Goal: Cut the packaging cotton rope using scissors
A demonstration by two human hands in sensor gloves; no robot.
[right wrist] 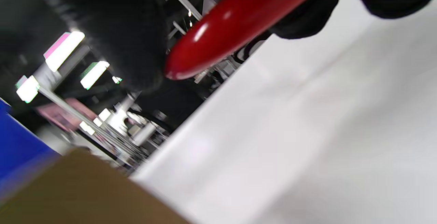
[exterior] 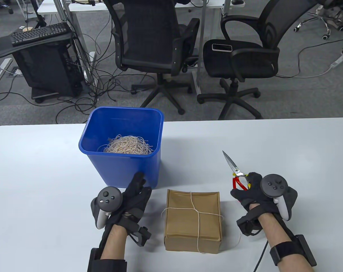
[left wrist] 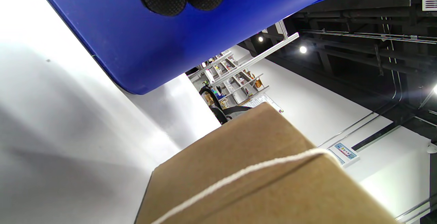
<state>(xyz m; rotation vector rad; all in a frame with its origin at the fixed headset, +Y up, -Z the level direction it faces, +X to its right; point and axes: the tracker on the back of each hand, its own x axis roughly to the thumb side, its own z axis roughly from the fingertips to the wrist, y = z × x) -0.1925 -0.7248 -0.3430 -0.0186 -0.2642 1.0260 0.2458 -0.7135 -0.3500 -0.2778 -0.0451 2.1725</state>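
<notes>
A brown cardboard box (exterior: 192, 219) lies on the white table near the front, tied crosswise with white cotton rope (exterior: 198, 215). The box (left wrist: 252, 169) and its rope (left wrist: 245, 172) also show in the left wrist view. My right hand (exterior: 252, 188) is to the right of the box and grips red-handled scissors (exterior: 236, 172), whose blades are together and point away and up-left. A red handle (right wrist: 239, 22) shows in the right wrist view. My left hand (exterior: 137, 187) is left of the box, fingers stretched out, empty, close to the blue bin.
A blue plastic bin (exterior: 123, 172) stands behind the box to the left, with a tangle of cut rope (exterior: 129, 145) inside. A loose rope end (exterior: 236, 240) trails on the table right of the box. Office chairs stand beyond the table's far edge.
</notes>
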